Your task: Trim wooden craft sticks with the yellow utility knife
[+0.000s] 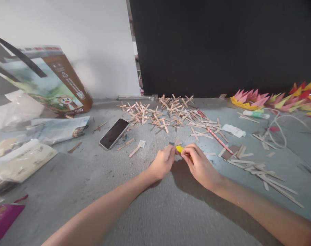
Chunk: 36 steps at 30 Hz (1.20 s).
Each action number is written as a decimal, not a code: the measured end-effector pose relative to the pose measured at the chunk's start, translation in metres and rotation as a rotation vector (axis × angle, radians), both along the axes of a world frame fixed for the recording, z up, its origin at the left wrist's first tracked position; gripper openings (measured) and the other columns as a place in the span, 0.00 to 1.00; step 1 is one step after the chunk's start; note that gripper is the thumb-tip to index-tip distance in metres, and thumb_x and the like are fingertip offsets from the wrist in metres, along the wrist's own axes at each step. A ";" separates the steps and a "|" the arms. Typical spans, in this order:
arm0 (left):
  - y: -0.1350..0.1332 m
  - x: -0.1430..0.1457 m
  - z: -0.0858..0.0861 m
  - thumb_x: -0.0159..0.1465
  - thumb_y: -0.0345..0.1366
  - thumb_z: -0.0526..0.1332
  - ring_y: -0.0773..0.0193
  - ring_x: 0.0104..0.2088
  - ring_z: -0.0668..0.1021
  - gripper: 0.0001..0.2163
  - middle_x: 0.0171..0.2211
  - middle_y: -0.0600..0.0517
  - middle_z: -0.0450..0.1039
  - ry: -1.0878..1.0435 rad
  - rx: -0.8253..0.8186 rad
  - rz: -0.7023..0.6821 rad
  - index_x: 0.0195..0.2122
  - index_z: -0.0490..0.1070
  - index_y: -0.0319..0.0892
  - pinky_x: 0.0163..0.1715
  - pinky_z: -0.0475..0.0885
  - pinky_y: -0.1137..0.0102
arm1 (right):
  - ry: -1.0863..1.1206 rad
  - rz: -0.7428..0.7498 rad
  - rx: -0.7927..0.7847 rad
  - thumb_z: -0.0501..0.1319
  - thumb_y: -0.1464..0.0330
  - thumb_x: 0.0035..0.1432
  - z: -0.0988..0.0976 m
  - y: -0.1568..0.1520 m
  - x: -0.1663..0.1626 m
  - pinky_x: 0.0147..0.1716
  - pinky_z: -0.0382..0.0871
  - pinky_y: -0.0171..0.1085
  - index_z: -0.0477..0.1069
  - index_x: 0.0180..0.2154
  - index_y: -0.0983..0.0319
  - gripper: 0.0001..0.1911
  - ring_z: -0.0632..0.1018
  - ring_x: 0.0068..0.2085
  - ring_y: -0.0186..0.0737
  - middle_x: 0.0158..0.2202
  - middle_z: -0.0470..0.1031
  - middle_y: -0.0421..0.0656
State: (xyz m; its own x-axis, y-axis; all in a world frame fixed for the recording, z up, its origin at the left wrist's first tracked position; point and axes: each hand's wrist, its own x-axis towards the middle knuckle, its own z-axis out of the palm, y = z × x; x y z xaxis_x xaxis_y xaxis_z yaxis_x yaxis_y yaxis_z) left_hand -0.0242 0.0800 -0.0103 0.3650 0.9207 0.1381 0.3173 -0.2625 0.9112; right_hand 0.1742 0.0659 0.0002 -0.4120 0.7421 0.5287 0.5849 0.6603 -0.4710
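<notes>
My left hand [163, 160] is closed, its fingertips pinched together at the middle of the table. What they hold is mostly hidden; a pale stick-like tip [179, 143] and a small dark grey patch [171, 143] show just beyond them. Close beside it, my right hand [200, 165] pinches a small yellow object with a ridged edge [179, 149]. That object reaches to the left fingertips, and its kind is unclear. Beyond both hands lies a pile of crossed wooden craft sticks [168, 114]. A single craft stick with a whitish square at its end [136, 149] rests left of my left hand.
A phone [114, 134] lies to the left, before a printed bag [60, 82] and plastic packets [24, 159]. Rightward are loose sticks [263, 171], a red pencil [219, 140], a glue stick [256, 114], a white cord [273, 128] and pointed paper crowns [250, 99].
</notes>
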 end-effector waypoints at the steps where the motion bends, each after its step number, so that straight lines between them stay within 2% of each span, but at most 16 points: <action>1: 0.001 0.000 -0.001 0.77 0.44 0.45 0.67 0.23 0.65 0.16 0.23 0.58 0.62 -0.047 -0.041 0.049 0.38 0.65 0.43 0.28 0.61 0.71 | -0.014 0.001 -0.013 0.54 0.71 0.75 0.005 0.001 0.003 0.44 0.74 0.45 0.68 0.45 0.58 0.05 0.76 0.44 0.45 0.43 0.73 0.47; 4: 0.004 0.001 -0.002 0.76 0.45 0.46 0.69 0.21 0.63 0.15 0.20 0.61 0.59 -0.157 -0.128 0.119 0.44 0.66 0.43 0.25 0.60 0.73 | -0.169 0.017 -0.023 0.54 0.70 0.76 0.022 0.008 0.025 0.46 0.72 0.47 0.72 0.46 0.58 0.08 0.77 0.44 0.46 0.42 0.75 0.45; 7: 0.005 0.002 -0.004 0.76 0.46 0.47 0.69 0.19 0.64 0.13 0.20 0.62 0.63 -0.224 -0.148 0.119 0.51 0.62 0.44 0.23 0.59 0.75 | -0.289 -0.007 -0.107 0.54 0.67 0.76 0.029 0.016 0.055 0.46 0.73 0.48 0.75 0.45 0.57 0.10 0.78 0.45 0.46 0.43 0.76 0.45; 11: 0.005 0.003 -0.008 0.76 0.48 0.47 0.69 0.19 0.67 0.14 0.24 0.59 0.69 -0.300 -0.155 0.089 0.53 0.57 0.45 0.21 0.62 0.75 | -0.381 0.045 -0.227 0.57 0.62 0.74 0.016 0.015 0.088 0.47 0.74 0.48 0.75 0.48 0.56 0.10 0.78 0.49 0.48 0.47 0.76 0.46; 14: 0.006 0.004 -0.010 0.77 0.48 0.46 0.68 0.21 0.71 0.14 0.28 0.54 0.75 -0.341 -0.122 0.064 0.52 0.57 0.44 0.23 0.66 0.74 | -0.404 0.012 -0.190 0.58 0.64 0.72 -0.001 0.013 0.102 0.47 0.74 0.50 0.73 0.50 0.55 0.09 0.77 0.50 0.50 0.48 0.76 0.47; 16: 0.006 0.003 -0.010 0.77 0.48 0.46 0.68 0.22 0.74 0.14 0.31 0.51 0.78 -0.354 -0.101 0.054 0.51 0.58 0.44 0.25 0.68 0.73 | -0.397 -0.063 -0.143 0.60 0.63 0.71 -0.011 0.014 0.107 0.48 0.73 0.52 0.73 0.49 0.56 0.08 0.77 0.50 0.51 0.48 0.75 0.48; 20: 0.007 0.002 -0.007 0.77 0.49 0.47 0.66 0.30 0.80 0.14 0.40 0.45 0.82 -0.325 -0.045 0.077 0.49 0.61 0.44 0.29 0.71 0.71 | -0.400 -0.134 -0.153 0.60 0.62 0.70 -0.021 0.020 0.115 0.47 0.72 0.51 0.70 0.38 0.58 0.08 0.76 0.46 0.50 0.44 0.72 0.46; 24: 0.007 0.000 -0.006 0.78 0.47 0.49 0.63 0.38 0.81 0.13 0.46 0.44 0.83 -0.253 0.047 0.156 0.45 0.65 0.44 0.37 0.73 0.69 | -0.351 -0.211 -0.149 0.61 0.61 0.69 -0.026 0.024 0.118 0.48 0.72 0.51 0.69 0.45 0.57 0.08 0.75 0.51 0.53 0.48 0.73 0.48; 27: 0.009 -0.001 -0.008 0.77 0.44 0.51 0.64 0.39 0.81 0.13 0.50 0.44 0.81 -0.208 0.084 0.197 0.42 0.68 0.43 0.41 0.74 0.68 | -0.362 -0.280 -0.126 0.60 0.59 0.69 -0.034 0.029 0.116 0.47 0.72 0.52 0.70 0.41 0.58 0.09 0.75 0.50 0.55 0.46 0.74 0.48; 30: 0.011 0.000 -0.011 0.76 0.44 0.52 0.64 0.38 0.83 0.12 0.50 0.43 0.81 -0.274 0.030 0.188 0.42 0.68 0.42 0.38 0.76 0.69 | -0.378 -0.307 -0.083 0.59 0.59 0.69 -0.040 0.033 0.112 0.46 0.71 0.52 0.70 0.34 0.58 0.12 0.76 0.47 0.55 0.43 0.75 0.48; 33: 0.011 0.002 -0.013 0.75 0.45 0.54 0.63 0.35 0.85 0.12 0.50 0.42 0.81 -0.366 -0.044 0.159 0.46 0.67 0.41 0.35 0.79 0.69 | -0.346 -0.295 -0.108 0.59 0.60 0.69 -0.034 0.035 0.106 0.41 0.71 0.46 0.69 0.35 0.58 0.11 0.79 0.41 0.52 0.37 0.78 0.46; 36: 0.011 0.003 -0.014 0.73 0.46 0.58 0.62 0.33 0.86 0.15 0.48 0.42 0.82 -0.401 -0.087 0.140 0.54 0.64 0.42 0.34 0.81 0.68 | -0.218 -0.271 -0.265 0.55 0.60 0.73 -0.014 0.033 0.088 0.29 0.66 0.39 0.69 0.40 0.57 0.10 0.77 0.28 0.43 0.27 0.76 0.39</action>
